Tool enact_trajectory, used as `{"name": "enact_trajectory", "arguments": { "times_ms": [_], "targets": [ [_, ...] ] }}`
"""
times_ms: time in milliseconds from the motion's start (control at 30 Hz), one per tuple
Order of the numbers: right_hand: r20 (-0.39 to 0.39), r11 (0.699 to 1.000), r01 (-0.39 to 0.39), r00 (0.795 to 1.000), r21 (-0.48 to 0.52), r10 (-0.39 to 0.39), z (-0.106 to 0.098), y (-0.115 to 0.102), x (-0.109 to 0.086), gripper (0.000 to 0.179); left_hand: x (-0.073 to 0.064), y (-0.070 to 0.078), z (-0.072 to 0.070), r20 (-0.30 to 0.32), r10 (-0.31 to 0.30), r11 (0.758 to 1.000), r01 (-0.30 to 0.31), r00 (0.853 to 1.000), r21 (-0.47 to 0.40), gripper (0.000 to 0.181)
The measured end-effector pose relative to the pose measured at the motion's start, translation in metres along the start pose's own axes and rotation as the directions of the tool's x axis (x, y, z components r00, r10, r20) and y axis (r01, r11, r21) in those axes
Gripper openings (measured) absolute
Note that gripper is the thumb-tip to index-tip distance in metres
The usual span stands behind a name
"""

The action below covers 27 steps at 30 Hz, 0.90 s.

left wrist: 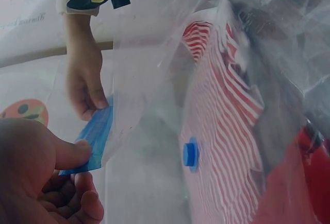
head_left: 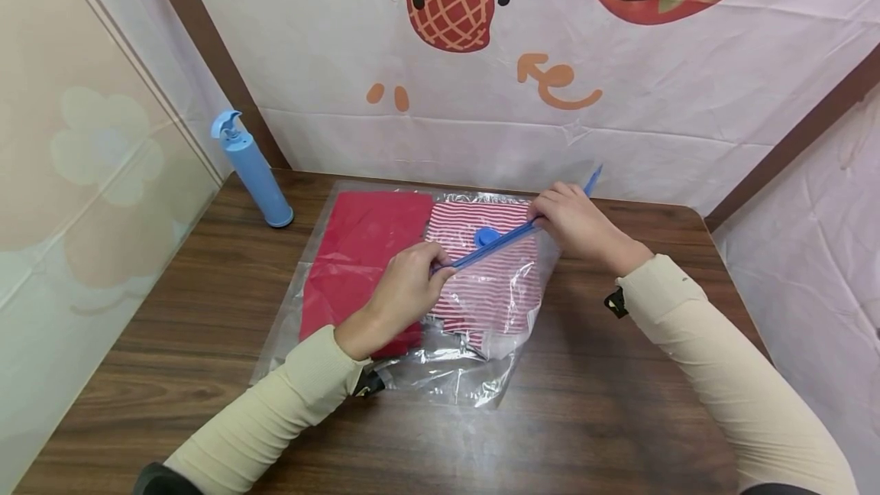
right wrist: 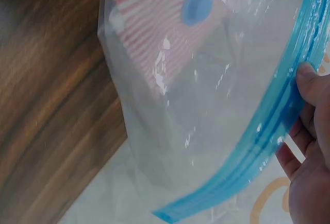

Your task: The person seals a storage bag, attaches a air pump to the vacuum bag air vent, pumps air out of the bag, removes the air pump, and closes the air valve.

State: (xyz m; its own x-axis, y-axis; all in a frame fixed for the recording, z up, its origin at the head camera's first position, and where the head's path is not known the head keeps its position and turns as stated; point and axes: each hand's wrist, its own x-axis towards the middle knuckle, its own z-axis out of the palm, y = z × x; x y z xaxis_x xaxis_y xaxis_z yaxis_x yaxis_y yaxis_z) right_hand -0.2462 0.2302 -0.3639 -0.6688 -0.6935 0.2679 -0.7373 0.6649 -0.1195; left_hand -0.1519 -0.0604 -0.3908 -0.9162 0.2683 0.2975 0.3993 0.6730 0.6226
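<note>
One blue cylinder (head_left: pixel 257 182) stands well left of our left fingers (head_left: pixel 430 252); bagged red cloth (head_left: pixel 364 243) lies just left of them. They pinch the clear bag's (head_left: pixel 454 382) blue strip (head_left: pixel 490 247), striped cloth (head_left: pixel 481 289) beneath; farther right, our right fingers (head_left: pixel 548 202) pinch it likewise.

Table (head_left: pixel 605 411) – sheet (head_left: pixel 481 151) behind it, at twelve o'clock. Bag (head_left: pixel 474 384), on table. Hand pump (head_left: pixel 257 178), on table, at the bag's ten o'clock. First cloth (head_left: pixel 364 250), in bag, nine o'clock side. Second cloth (head_left: pixel 491 281), in bag, three o'clock of the first. Valve (head_left: pixel 486 236), on bag, over the second cloth. Zip strip (head_left: pixel 498 242) – left hand (head_left: pixel 410 277) at its eight o'clock end, right hand (head_left: pixel 574 220) towards two, tip beyond.
</note>
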Motion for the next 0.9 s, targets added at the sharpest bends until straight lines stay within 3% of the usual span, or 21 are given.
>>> {"name": "enact_trajectory", "arguments": {
  "times_ms": [267, 633, 900],
  "targets": [
    [0.022, 0.999, -0.034, 0.999, -0.007, 0.034, -0.001, 0.006, -0.001, 0.011, 0.001, -0.002, 0.003, -0.001, 0.004, 1.000, -0.004, 1.000, 0.006, 0.011],
    [-0.050, 1.000, -0.002, 0.999, -0.011, 0.001, 0.004, 0.009, -0.002, 0.009, 0.001, 0.000, 0.001, -0.005, 0.004, 1.000, -0.004, 1.000, 0.009, 0.011],
    [-0.016, 0.999, -0.042, 0.999, -0.016, 0.042, -0.003, 0.013, -0.005, 0.012, 0.000, -0.002, 0.002, 0.001, -0.007, 1.000, 0.007, 1.000, 0.004, 0.011]
  ]
}}
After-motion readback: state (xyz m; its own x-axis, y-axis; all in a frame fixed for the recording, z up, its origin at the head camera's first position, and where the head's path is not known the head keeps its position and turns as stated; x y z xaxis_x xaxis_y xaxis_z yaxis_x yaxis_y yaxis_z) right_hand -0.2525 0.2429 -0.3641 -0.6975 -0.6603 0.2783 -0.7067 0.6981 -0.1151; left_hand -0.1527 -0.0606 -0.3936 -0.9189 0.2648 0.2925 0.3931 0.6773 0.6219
